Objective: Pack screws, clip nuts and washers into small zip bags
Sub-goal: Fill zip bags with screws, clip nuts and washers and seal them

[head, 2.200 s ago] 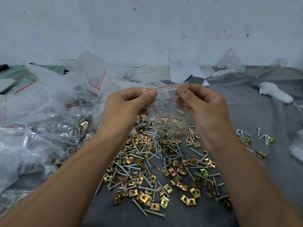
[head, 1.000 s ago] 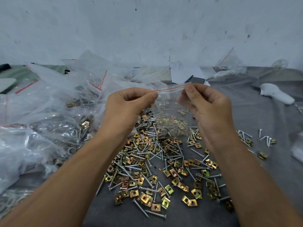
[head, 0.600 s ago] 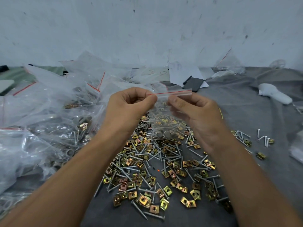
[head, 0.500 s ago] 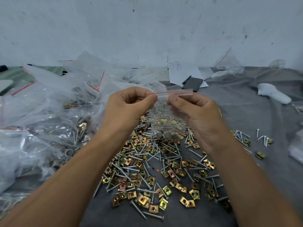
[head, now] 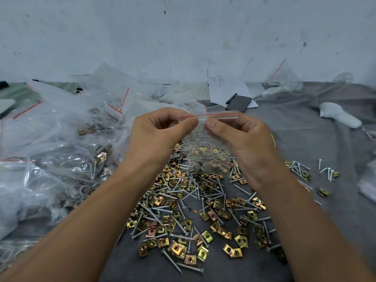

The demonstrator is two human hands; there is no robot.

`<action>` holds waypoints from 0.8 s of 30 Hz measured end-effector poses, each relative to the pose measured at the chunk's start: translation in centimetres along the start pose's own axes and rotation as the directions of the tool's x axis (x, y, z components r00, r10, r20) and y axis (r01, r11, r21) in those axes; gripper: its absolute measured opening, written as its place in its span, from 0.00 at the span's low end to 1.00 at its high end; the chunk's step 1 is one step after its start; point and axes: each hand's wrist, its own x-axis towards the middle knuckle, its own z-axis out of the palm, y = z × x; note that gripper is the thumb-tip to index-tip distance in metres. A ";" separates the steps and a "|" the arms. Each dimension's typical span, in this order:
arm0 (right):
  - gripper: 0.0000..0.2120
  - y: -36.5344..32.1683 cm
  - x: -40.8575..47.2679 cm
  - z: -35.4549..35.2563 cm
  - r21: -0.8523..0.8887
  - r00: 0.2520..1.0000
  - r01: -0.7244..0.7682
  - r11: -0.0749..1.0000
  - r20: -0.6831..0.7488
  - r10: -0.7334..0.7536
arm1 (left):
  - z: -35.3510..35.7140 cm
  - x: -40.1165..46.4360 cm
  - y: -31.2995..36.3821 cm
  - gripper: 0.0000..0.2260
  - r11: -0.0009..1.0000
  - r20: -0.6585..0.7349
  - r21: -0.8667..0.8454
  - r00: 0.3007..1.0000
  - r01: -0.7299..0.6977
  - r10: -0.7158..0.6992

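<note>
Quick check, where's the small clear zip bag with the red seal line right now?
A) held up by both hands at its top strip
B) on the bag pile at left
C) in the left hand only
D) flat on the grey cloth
A: the small clear zip bag with the red seal line hangs above the loose screws and clip nuts, with the left hand and right hand both pinching its top strip.

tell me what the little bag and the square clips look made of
Zip bag: thin clear plastic film, glossy, see-through, red line along its seal. Clip nuts: folded sheet metal, probably steel with yellowish iridescent plating, judging by the gold-green sheen.
</note>
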 end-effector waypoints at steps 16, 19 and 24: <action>0.15 0.2 0.1 -0.2 -0.103 0.999 0.036 0.994 -0.003 -0.037 | 0.0 0.0 0.0 0.06 0.997 -0.022 -0.027 0.997 0.067 -0.068; 0.17 0.3 0.1 -0.2 -0.077 0.999 0.046 0.996 0.012 -0.045 | 0.1 -0.1 0.1 0.04 0.997 0.017 -0.019 0.997 0.074 -0.074; 0.18 0.3 0.1 0.0 -0.065 0.998 0.067 0.996 0.026 -0.065 | 0.4 -0.3 0.4 0.09 0.997 0.010 -0.037 0.997 0.071 -0.070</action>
